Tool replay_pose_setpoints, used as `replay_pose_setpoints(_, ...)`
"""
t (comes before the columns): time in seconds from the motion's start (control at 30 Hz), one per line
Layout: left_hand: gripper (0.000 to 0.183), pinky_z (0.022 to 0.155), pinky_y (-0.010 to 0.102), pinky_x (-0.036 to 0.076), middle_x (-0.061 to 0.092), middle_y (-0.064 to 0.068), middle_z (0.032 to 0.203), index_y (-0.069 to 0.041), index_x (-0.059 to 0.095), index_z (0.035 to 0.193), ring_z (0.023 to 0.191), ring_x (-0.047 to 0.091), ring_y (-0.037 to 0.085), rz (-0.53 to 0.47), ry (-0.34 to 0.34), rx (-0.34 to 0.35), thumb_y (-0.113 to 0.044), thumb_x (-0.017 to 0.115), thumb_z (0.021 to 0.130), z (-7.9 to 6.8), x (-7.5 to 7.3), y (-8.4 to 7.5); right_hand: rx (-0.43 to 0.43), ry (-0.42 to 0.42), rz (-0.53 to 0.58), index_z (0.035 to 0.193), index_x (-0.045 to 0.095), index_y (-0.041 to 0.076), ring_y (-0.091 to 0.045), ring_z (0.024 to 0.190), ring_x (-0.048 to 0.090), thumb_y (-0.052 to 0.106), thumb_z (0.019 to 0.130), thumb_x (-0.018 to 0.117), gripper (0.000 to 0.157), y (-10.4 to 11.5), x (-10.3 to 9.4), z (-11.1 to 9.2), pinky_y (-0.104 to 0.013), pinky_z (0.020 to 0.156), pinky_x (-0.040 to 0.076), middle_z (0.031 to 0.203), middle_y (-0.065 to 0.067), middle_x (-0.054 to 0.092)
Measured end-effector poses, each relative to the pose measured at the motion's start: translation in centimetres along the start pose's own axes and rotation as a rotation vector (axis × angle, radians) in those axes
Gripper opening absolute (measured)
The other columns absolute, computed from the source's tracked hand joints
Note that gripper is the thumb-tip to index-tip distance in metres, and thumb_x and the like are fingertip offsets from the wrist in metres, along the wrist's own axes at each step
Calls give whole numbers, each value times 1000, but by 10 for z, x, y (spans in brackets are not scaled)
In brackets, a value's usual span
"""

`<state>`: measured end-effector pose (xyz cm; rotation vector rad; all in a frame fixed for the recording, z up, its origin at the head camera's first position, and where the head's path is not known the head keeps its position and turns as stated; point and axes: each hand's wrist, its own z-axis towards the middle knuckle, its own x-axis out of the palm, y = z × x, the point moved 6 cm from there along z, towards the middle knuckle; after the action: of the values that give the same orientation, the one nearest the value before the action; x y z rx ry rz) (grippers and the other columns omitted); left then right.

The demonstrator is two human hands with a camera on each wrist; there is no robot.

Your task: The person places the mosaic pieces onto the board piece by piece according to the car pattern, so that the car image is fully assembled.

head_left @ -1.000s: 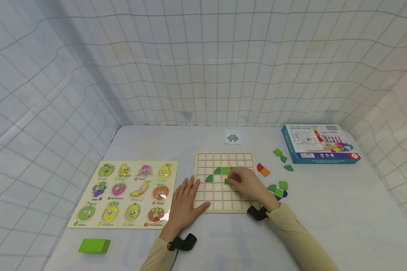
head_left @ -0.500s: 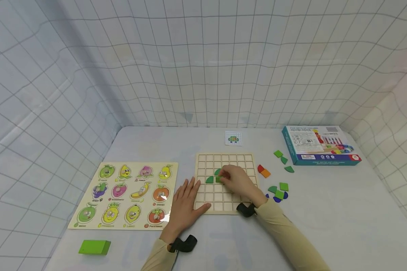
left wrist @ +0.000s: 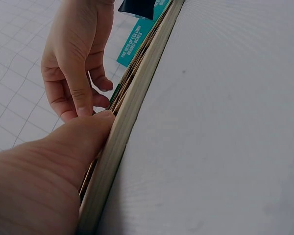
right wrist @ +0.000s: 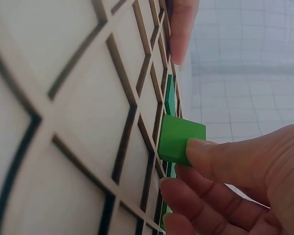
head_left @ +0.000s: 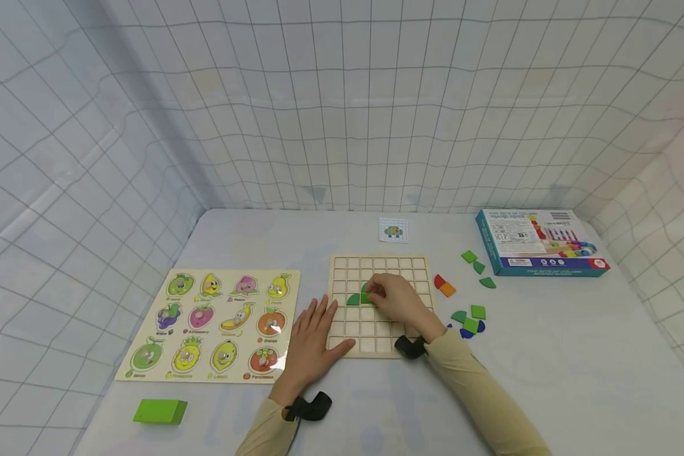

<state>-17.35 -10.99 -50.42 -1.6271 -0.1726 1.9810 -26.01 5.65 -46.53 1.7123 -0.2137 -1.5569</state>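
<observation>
A wooden grid board (head_left: 376, 345) lies in the middle of the table, with dark green quarter-circle pieces (head_left: 353, 299) in some cells. My right hand (head_left: 398, 297) pinches a light green square tile (right wrist: 179, 139) between thumb and fingers; in the right wrist view the tile is tilted, one edge down at a cell. Part of the row of pieces is hidden under that hand. My left hand (head_left: 312, 345) lies flat with fingers spread, its fingertips and thumb on the board's left and near edges. In the left wrist view its thumb (left wrist: 95, 127) presses the board's edge.
Loose green, blue, red and orange pieces (head_left: 470, 325) lie right of the board. A small pattern card (head_left: 394, 230) sits behind it, and a printed box (head_left: 541, 244) at back right. To the left are a fruit puzzle board (head_left: 205, 329) and a green block (head_left: 159, 411).
My right hand has carried the green square tile leftward over the board, to beside the leftmost quarter-circle. The left hand has stayed in place.
</observation>
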Motion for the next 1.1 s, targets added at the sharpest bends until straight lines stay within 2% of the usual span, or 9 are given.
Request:
replay_pose_setpoints(0.37, 80, 110, 49, 15, 30, 13, 151, -7, 38, 146, 141, 18, 32, 7, 2, 6, -55, 60, 86, 0, 2, 0, 37, 16, -16, 91, 69, 13, -11, 70, 52, 9, 89, 67, 5, -3, 1, -1, -29, 65, 46, 80, 7, 59)
replay_pose_setpoints(0.67, 80, 110, 49, 15, 29, 13, 152, -7, 38, 146, 141, 17, 32, 14, 13, -11, -54, 60, 86, 0, 0, 0, 57, -23, -81, 90, 75, 13, -11, 70, 52, 12, 87, 70, 6, -3, -2, 0, -29, 65, 45, 83, 5, 62)
replay_pose_setpoints(0.87, 80, 109, 50, 15, 29, 13, 152, -7, 38, 146, 141, 18, 32, 9, 8, -13, -53, 61, 85, 0, 0, 0, 82, -32, -70, 84, 74, 14, -9, 67, 53, 16, 87, 70, 5, -5, -2, 1, -28, 62, 45, 79, 7, 63)
replay_pose_setpoints(1.1, 80, 110, 50, 15, 30, 13, 151, -6, 38, 145, 140, 18, 33, 10, 5, -6, -53, 62, 85, 0, 0, -1, 72, -53, -73, 79, 72, 16, -8, 67, 54, 15, 85, 72, 6, -5, -2, 0, -28, 62, 46, 79, 7, 62)
